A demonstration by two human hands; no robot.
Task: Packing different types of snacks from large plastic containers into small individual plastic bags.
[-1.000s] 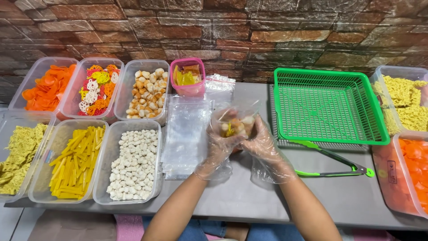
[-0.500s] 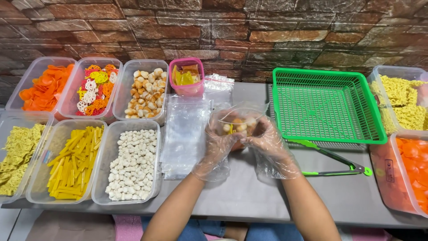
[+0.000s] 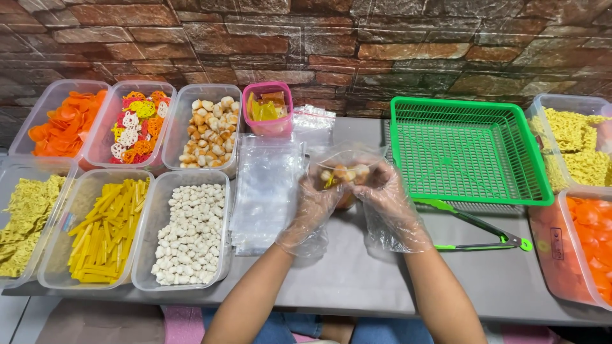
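I hold a small clear bag (image 3: 344, 171) of mixed snacks up between my two gloved hands, just above the grey bench (image 3: 357, 280). My left hand (image 3: 312, 207) curls its fingers around the bag's left side and bottom, and my right hand (image 3: 390, 199) pinches the bag's upper right edge, so both hands are closed on the plastic and nearly touching each other. Inside the bag I can see pale round pieces and a bit of yellow and orange; what lies lower down is hidden by my fingers. Just left of my left hand lies a flat stack of empty clear bags (image 3: 266, 191). Further left sit tubs of white pellets (image 3: 190, 232), yellow sticks (image 3: 105, 229) and yellow noodle-like crackers (image 3: 22, 220). Beyond those, against the brick wall, are tubs of orange chips (image 3: 64, 121), coloured flower-shaped crackers (image 3: 135, 124) and beige puffs (image 3: 207, 130), then a small pink cup (image 3: 268, 109) of yellow and orange pieces straight beyond my left hand. To the right of my right hand stands an empty green basket (image 3: 468, 150), and green-tipped tongs (image 3: 475, 228) lie on the bench near that hand. At the far right are a tub of yellow crackers (image 3: 574, 146) and a tub of orange chips (image 3: 583, 245).
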